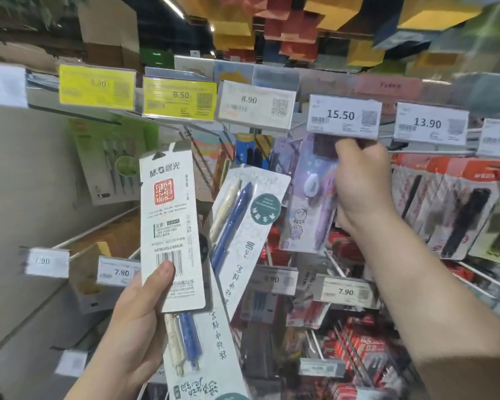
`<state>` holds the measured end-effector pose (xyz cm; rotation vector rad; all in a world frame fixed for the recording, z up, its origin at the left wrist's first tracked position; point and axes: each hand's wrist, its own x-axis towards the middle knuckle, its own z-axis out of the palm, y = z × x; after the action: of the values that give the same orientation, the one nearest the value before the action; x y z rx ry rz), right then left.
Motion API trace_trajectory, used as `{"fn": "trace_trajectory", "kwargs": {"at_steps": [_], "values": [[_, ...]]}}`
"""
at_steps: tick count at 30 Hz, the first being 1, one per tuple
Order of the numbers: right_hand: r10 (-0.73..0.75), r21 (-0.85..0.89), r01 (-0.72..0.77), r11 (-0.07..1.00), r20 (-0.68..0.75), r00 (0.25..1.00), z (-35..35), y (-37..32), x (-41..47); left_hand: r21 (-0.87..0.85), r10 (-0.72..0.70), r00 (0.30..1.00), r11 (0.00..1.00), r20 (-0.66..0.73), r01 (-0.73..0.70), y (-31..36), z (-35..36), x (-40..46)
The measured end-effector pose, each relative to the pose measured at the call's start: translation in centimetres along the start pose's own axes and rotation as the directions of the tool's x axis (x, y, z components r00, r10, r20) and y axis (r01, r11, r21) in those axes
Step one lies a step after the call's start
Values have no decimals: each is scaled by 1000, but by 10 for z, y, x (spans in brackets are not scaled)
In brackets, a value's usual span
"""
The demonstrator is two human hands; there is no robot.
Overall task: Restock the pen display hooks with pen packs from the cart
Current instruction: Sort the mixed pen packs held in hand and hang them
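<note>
My left hand (136, 321) grips a fan of white pen packs: one shows its back with a red seal and barcode (171, 226), another leans right with a blue and a cream pen (246, 220), a third (202, 356) points down. My right hand (361, 183) is raised to the hook under the 15.50 price tag (344, 116) and grips the top of a purple pen pack (312, 197) that hangs there. The hook's tip is hidden behind the tag and my fingers.
Price tags (256, 103) line the upper rail, yellow ones to the left. Red-and-black pen packs (456, 209) hang at right under the 13.90 tag. Lower hooks carry red packs (358, 347) and 7.90 tags. A green pack (113, 163) hangs at left beside a grey side panel.
</note>
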<state>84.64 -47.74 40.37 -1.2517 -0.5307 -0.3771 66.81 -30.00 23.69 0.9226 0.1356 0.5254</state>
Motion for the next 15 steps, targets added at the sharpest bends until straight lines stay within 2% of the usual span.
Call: {"fn": "trace_trajectory", "kwargs": {"at_steps": [2,4,9,10,13,15], "values": [[91,113,-95,989,38,995,1,-3,4,-1,-3,1000,1000,-16,3,2,1,3],[119,133,-125,983,51,992,1,-4,7,-5,7,1000,1000,-6,-7,2,1,7],[-36,-127,44,991,64,997,-6,-1,8,-23,25,999,999,-34,-26,4,4,6],[-23,-113,30,993,60,998,-6,-2,8,-20,31,999,999,-43,-32,3,6,6],[116,155,-136,979,132,984,-4,-6,13,-8,61,996,998,-62,-62,0,8,6],[206,206,-246,947,197,958,-3,-6,20,-13,81,994,997,-74,-82,-1,9,6]]}}
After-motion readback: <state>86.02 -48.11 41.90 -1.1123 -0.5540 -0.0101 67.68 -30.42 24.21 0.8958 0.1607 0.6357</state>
